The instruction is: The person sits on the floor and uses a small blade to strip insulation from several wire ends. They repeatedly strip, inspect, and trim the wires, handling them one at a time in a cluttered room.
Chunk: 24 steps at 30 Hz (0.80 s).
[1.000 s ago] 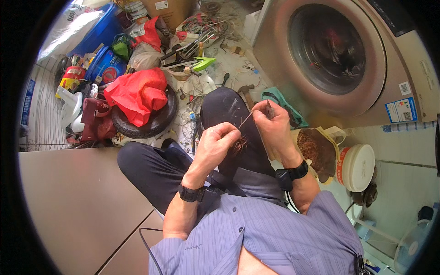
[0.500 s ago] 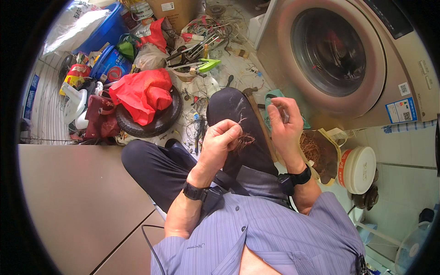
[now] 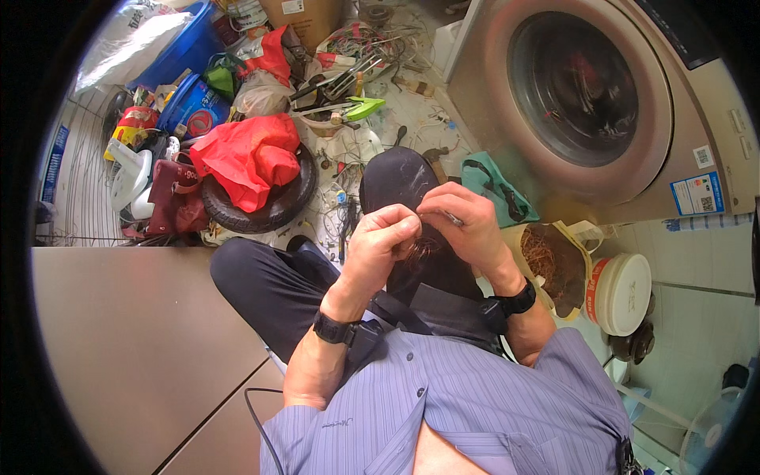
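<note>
My left hand (image 3: 384, 236) is closed in a pinch above my right thigh. From it hangs a tuft of thin, reddish-brown copper wire strands (image 3: 418, 250). My right hand (image 3: 461, 218) has come up against it, thumb and fingertips bent inward at the left fingertips. A small grey, metal-looking piece (image 3: 453, 218) shows between the right fingers, too little of it to name. Where the fingertips meet, the wire ends are hidden. To the right, an open yellow-edged bag (image 3: 576, 277) holds a tangle of copper wire (image 3: 540, 252).
A hammer (image 3: 435, 155) and a teal bag (image 3: 497, 190) lie beyond my knee, before the washing machine (image 3: 483, 103). Left stand a tyre (image 3: 265, 215) with a red bag (image 3: 249, 158) and a blue bucket (image 3: 190, 111). A white lidded bucket (image 3: 625, 293) stands right.
My right hand has moved left and inward from beside the knee, and its fingertips now meet the left hand's. The left hand has stayed nearly in place with the copper strands.
</note>
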{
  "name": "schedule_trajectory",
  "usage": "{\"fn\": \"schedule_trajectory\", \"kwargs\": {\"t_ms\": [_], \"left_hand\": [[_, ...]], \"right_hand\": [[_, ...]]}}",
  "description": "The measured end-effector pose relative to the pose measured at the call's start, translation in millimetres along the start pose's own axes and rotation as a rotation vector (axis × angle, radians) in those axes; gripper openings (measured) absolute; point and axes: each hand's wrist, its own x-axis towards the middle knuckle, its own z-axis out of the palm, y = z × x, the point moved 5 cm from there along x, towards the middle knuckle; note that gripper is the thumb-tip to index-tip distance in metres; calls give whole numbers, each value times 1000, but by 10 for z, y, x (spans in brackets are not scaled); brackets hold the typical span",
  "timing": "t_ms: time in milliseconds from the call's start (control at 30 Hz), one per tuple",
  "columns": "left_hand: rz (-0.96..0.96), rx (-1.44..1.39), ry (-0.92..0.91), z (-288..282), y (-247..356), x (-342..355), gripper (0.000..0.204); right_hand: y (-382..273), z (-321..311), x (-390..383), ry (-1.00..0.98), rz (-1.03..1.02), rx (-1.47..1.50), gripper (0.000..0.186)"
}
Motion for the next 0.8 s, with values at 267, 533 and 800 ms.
{"fn": "schedule_trajectory", "kwargs": {"t_ms": [267, 533, 800], "left_hand": [[-29, -123, 63, 23, -122, 64, 14], [-51, -90, 61, 49, -158, 91, 19], [-26, -24, 94, 116, -152, 90, 17]], "right_hand": [[109, -37, -64, -20, 328, 310, 13], [70, -59, -18, -109, 123, 41, 16], [233, -89, -122, -108, 461, 280, 12]]}}
